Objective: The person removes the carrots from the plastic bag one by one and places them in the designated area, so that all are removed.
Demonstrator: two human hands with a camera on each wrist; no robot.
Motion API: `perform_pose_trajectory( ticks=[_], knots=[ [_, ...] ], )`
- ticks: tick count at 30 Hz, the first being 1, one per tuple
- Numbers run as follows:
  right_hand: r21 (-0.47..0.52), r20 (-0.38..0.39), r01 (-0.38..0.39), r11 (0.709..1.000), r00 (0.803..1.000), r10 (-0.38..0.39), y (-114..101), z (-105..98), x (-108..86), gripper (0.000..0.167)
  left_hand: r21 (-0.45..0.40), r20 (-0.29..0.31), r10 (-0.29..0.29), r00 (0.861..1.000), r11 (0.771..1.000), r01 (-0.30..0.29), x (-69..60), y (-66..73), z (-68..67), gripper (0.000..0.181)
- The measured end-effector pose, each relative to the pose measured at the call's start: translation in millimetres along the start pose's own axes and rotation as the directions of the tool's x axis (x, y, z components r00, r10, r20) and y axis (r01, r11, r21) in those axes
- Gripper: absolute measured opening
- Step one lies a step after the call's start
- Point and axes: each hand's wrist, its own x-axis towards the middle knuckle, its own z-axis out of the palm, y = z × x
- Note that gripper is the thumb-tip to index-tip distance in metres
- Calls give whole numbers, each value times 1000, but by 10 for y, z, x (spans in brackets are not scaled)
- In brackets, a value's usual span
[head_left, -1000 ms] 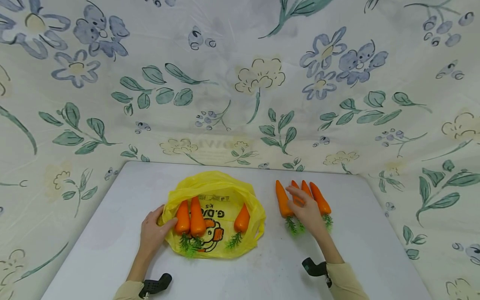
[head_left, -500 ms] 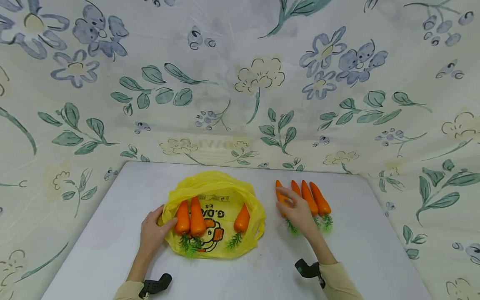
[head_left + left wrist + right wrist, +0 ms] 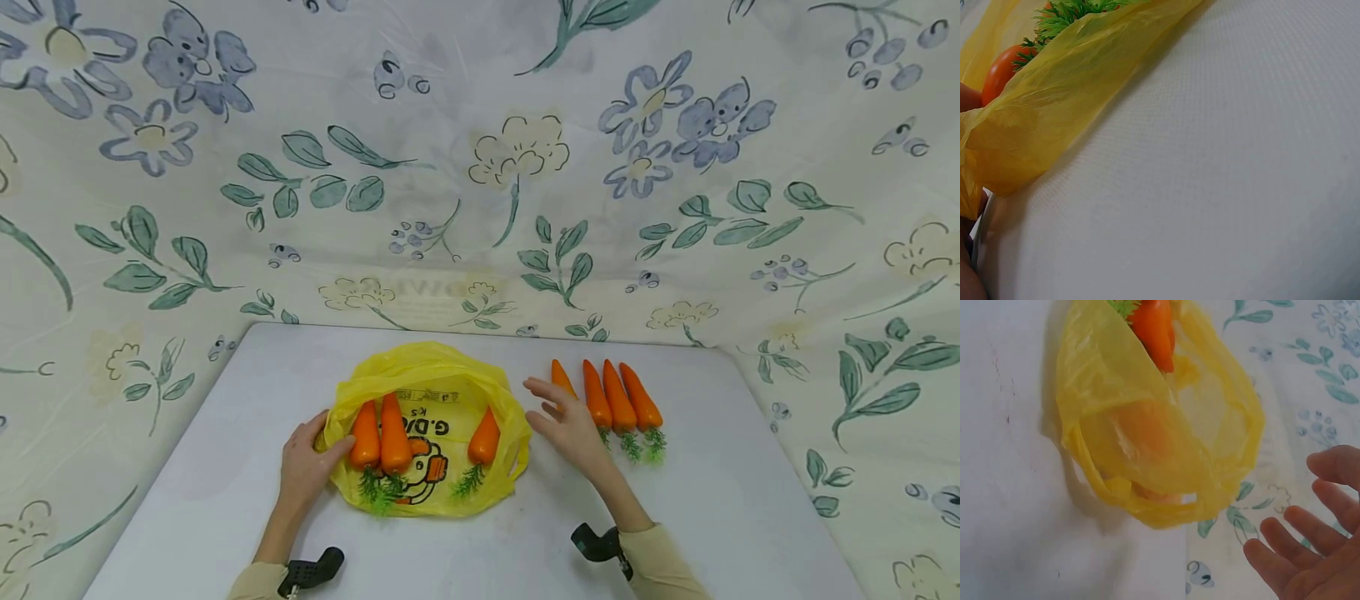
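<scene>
A yellow plastic bag (image 3: 435, 358) lies with its mouth spread on the white table. My left hand (image 3: 302, 467) pinches its left rim, thumb inside; the left wrist view shows the bag's film (image 3: 1072, 100) between thumb and fingers. Inside are two carrots side by side, one of them a carrot (image 3: 394, 437) near the middle, plus a lone carrot (image 3: 483, 437) at the right. Just right of the bag, my right hand (image 3: 576, 433) hovers with fingers spread, holding nothing. It partly hides one carrot (image 3: 561, 375). In the right wrist view the fingers (image 3: 1300, 550) are apart from the bag.
Several carrots, among them a carrot (image 3: 640, 400) at the end of the row, lie right of my right hand, leafy tops toward me. The white table (image 3: 480, 558) ends at the back against a flower-patterned cloth (image 3: 450, 183).
My right hand has moved left from over the row of carrots toward the bag, uncovering the middle carrots. My left hand and the bag stay put.
</scene>
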Motion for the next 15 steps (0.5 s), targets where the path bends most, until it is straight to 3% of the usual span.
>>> perform_pose_trajectory(
  ticks=[15],
  knots=[
    [19, 91, 22, 1000, 996, -23, -80, 276, -19, 43, 7, 11, -26, 1000, 1000, 26, -4, 13, -2, 68]
  ],
)
